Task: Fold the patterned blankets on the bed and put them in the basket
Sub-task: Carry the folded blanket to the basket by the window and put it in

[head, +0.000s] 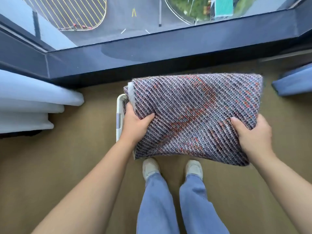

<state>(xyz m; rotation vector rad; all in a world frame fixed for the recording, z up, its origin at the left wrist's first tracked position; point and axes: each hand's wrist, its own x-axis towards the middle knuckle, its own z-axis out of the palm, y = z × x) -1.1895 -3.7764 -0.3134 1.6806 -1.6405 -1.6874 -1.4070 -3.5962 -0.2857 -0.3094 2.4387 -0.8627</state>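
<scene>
Knitted-looking cloth, diagonal ribs of purple, grey and white with orange-red flecks running through it: that's the folded blanket (194, 114), a thick, soft, rectangular bundle held out in front of the person, and both hands have it. The left hand (137, 123) grips the near left corner, thumb on top, fingers out of sight beneath; the right hand (252, 135) clamps the near right corner the same way. Its long axis runs side to side, across the body. Now the part that matters: the basket (118, 115) sits on the floor (76, 149) straight below, almost wholly hidden by the blanket. Only its white, hard-looking rim and a slotted wall peep out just beside the left hand, so that hand is the nearer. To my eye the move is a plain lowering, perhaps nudged leftwards to centre the bundle. Pale shoes (150, 167) stand just short of the basket, with the dark window ledge (168, 48) beyond it.
</scene>
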